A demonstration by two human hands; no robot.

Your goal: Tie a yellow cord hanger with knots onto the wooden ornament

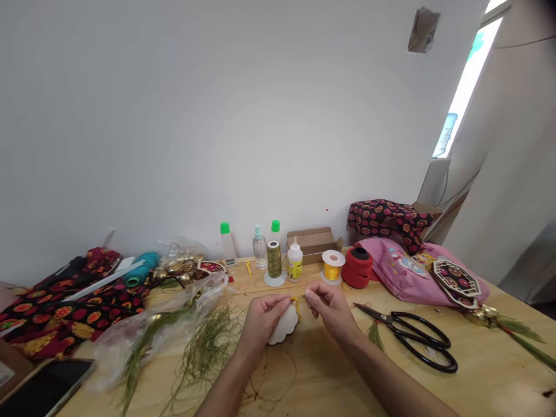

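Observation:
My left hand (270,317) pinches a white scalloped piece (285,326) by its upper edge, with its pale face toward me. A yellow cord (297,308) hangs at the right side of that piece. My right hand (326,304) is closed in a pinch just to the right, its thumb and forefinger at the end of the yellow cord. Black-handled scissors (412,335) lie to the right of my right hand, blades pointing toward it. Loose green thread (211,341) is spread left of my left hand.
Behind my hands stand a green thread cone (274,259), a glue bottle (295,262), a yellow cord spool (332,267) and a red thread cone (358,268). A pink bag (399,272) with an octagonal ornament (456,280) lies right. Patterned fabric (117,304) and a phone (47,387) are left.

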